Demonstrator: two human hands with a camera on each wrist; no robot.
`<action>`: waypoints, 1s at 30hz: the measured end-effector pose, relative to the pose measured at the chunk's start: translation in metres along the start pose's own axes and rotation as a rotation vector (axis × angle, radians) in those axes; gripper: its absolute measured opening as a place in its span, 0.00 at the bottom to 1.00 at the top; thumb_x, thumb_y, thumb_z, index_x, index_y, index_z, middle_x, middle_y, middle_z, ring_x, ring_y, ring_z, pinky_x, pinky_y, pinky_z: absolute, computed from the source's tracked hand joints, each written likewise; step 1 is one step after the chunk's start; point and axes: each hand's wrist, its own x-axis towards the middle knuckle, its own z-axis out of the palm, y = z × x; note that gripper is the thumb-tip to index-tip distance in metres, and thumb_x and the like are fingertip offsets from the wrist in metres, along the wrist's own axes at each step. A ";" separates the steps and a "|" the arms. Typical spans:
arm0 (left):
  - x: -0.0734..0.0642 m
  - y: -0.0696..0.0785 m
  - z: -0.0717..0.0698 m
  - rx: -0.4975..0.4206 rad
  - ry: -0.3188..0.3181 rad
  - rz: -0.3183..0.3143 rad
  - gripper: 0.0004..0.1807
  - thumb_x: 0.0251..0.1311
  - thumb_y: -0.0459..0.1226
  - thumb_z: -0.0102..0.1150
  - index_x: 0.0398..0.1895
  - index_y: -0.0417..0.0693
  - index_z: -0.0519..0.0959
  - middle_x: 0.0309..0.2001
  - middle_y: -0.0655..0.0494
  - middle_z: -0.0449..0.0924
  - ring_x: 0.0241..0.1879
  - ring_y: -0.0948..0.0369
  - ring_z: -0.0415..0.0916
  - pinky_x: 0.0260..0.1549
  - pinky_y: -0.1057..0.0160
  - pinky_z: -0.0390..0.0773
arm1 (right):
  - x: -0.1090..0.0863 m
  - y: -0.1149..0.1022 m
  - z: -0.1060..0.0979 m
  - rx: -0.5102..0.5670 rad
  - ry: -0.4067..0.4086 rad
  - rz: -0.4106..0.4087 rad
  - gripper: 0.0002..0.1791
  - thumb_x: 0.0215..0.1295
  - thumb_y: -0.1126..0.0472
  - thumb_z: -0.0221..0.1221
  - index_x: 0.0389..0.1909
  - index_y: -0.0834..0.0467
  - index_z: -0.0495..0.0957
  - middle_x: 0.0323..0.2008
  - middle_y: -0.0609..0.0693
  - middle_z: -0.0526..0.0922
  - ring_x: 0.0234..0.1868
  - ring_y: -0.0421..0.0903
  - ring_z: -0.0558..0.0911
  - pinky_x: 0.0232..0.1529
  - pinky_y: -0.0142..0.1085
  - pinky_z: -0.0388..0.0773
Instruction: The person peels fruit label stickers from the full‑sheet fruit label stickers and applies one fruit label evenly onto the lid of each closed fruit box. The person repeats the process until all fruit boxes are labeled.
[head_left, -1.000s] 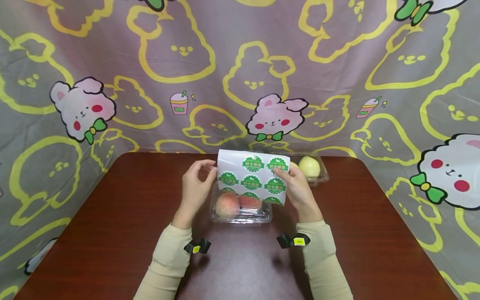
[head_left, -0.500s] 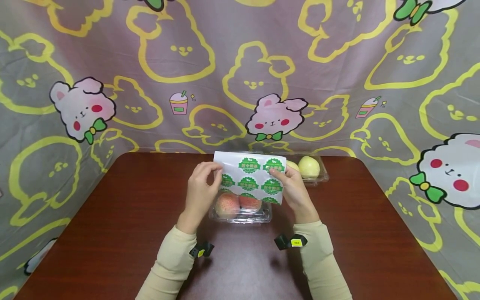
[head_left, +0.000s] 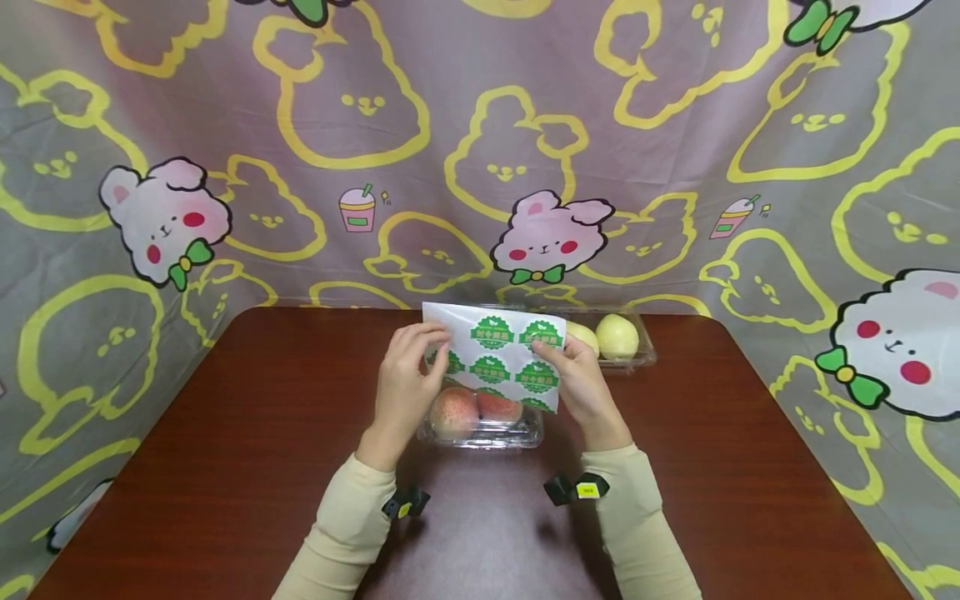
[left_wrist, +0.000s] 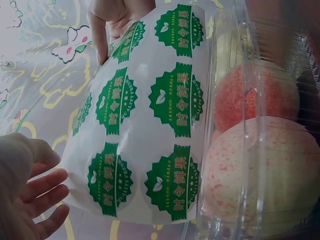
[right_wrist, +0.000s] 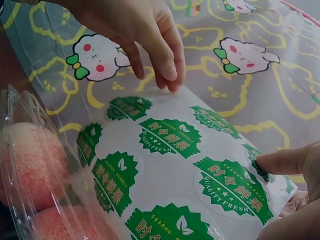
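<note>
A white sheet of round green stickers (head_left: 491,354) hangs tilted between my hands, with a blank patch at its upper left. My right hand (head_left: 588,379) grips its right side, thumb pressed on the printed face and fingers behind. At the left edge is my left hand (head_left: 408,375), its fingertips overlapping the sheet in the head view. In the left wrist view those fingers (left_wrist: 50,190) are loosely bent beside the edge. Close below the sheet, a clear plastic box (head_left: 480,437) holds reddish peaches (head_left: 455,412); the sheet hides its back part.
Behind the sheet to the right stands another clear plastic box (head_left: 643,342) with pale yellow-green round fruit (head_left: 618,337). The brown table (head_left: 225,467) ends at a cartoon-print curtain (head_left: 480,150) at the back and sides.
The sheet and my right hand have shifted slightly to the left. My left hand has moved right, its fingertips now overlapping the sheet's left part. The peach box stays put.
</note>
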 end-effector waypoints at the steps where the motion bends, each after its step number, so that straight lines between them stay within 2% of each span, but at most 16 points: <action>1: 0.000 0.000 0.000 0.000 -0.007 -0.002 0.07 0.56 0.27 0.61 0.38 0.37 0.83 0.44 0.46 0.84 0.48 0.52 0.77 0.47 0.58 0.78 | 0.000 0.000 0.001 -0.003 -0.003 0.002 0.12 0.71 0.67 0.49 0.35 0.48 0.77 0.28 0.35 0.87 0.33 0.32 0.85 0.38 0.28 0.82; 8: -0.001 0.002 0.002 -0.023 -0.037 -0.046 0.14 0.56 0.28 0.61 0.48 0.36 0.81 0.52 0.44 0.83 0.55 0.48 0.77 0.57 0.53 0.76 | 0.000 0.001 0.005 -0.013 0.001 0.008 0.09 0.71 0.66 0.49 0.38 0.50 0.76 0.29 0.34 0.86 0.34 0.32 0.85 0.39 0.28 0.82; 12: -0.003 0.002 0.003 -0.029 -0.048 -0.078 0.17 0.57 0.30 0.62 0.51 0.36 0.80 0.55 0.43 0.81 0.57 0.48 0.76 0.55 0.53 0.77 | -0.002 0.002 0.007 -0.010 -0.023 0.007 0.09 0.71 0.66 0.48 0.39 0.50 0.75 0.29 0.34 0.86 0.34 0.32 0.85 0.39 0.28 0.82; 16: -0.003 0.003 0.003 -0.034 -0.053 -0.085 0.17 0.58 0.31 0.61 0.51 0.37 0.80 0.56 0.43 0.81 0.56 0.49 0.77 0.46 0.55 0.79 | -0.003 0.001 0.009 -0.013 -0.040 0.008 0.09 0.71 0.66 0.48 0.40 0.51 0.75 0.29 0.34 0.86 0.35 0.32 0.85 0.39 0.28 0.82; 19: -0.003 0.003 0.003 -0.036 -0.056 -0.092 0.16 0.59 0.31 0.61 0.51 0.37 0.80 0.56 0.44 0.81 0.56 0.50 0.77 0.48 0.54 0.78 | -0.003 0.000 0.009 -0.018 -0.035 0.010 0.09 0.71 0.66 0.48 0.39 0.50 0.75 0.29 0.34 0.86 0.35 0.32 0.85 0.39 0.28 0.81; 24: -0.003 0.003 0.003 -0.042 -0.068 -0.107 0.16 0.59 0.31 0.61 0.51 0.37 0.80 0.56 0.44 0.81 0.57 0.49 0.76 0.58 0.52 0.75 | -0.004 -0.001 0.009 -0.016 -0.033 0.011 0.10 0.71 0.66 0.48 0.39 0.50 0.75 0.29 0.34 0.86 0.34 0.32 0.85 0.39 0.28 0.81; 30: -0.002 0.004 0.003 -0.049 -0.097 -0.115 0.17 0.60 0.33 0.60 0.53 0.37 0.79 0.56 0.44 0.81 0.58 0.50 0.76 0.60 0.52 0.74 | -0.004 -0.002 0.010 -0.019 -0.035 0.003 0.09 0.71 0.67 0.48 0.39 0.50 0.75 0.29 0.34 0.86 0.34 0.32 0.85 0.38 0.27 0.81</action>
